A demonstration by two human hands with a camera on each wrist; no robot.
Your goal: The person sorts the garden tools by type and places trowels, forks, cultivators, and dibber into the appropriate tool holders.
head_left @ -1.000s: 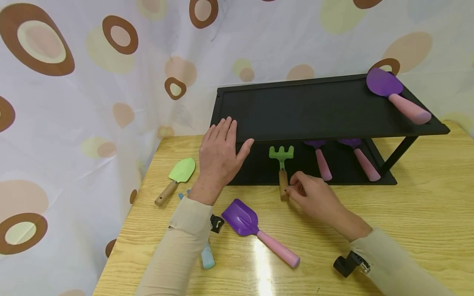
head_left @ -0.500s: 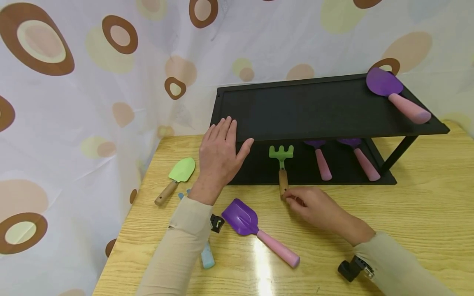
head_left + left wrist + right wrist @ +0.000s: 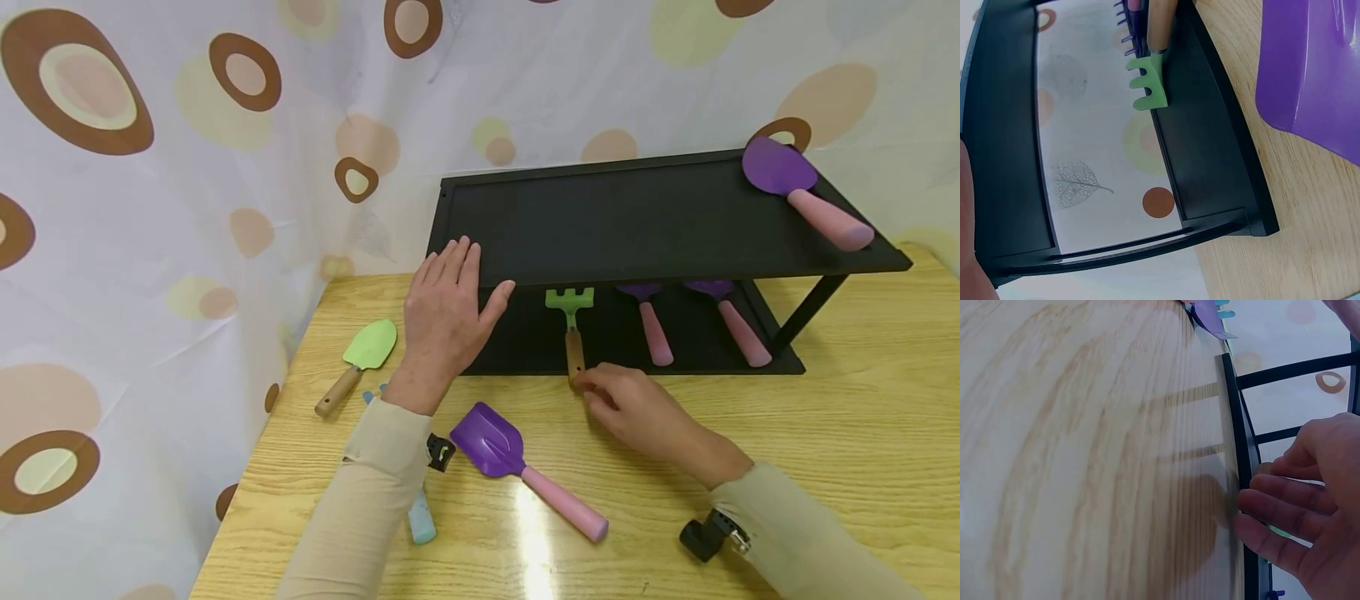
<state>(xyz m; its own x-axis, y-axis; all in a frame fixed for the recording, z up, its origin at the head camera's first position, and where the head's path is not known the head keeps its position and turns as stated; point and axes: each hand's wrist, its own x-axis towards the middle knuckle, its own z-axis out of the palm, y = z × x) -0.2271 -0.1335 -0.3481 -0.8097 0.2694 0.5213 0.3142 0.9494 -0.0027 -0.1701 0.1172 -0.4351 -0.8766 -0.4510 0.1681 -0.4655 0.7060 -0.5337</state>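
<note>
My right hand pinches the end of the wooden handle of a small green hand rake. The rake lies on the lower tier of a black two-tier rack, its prongs pointing toward the back. In the left wrist view the green prongs show over the lower tier. My left hand rests with straight fingers on the left front edge of the upper tier. To the rake's right on the lower tier lie two purple tools with pink handles, their heads partly hidden.
A purple trowel with a pink handle lies on the upper tier at the right. On the wooden table are a purple shovel, a light green trowel and a blue tool partly under my left arm.
The green hand rake has slid farther back onto the lower tier, its prongs now nearer the upper tier's edge. My right hand shifted down its handle, then forward with it. My left hand stays put.
</note>
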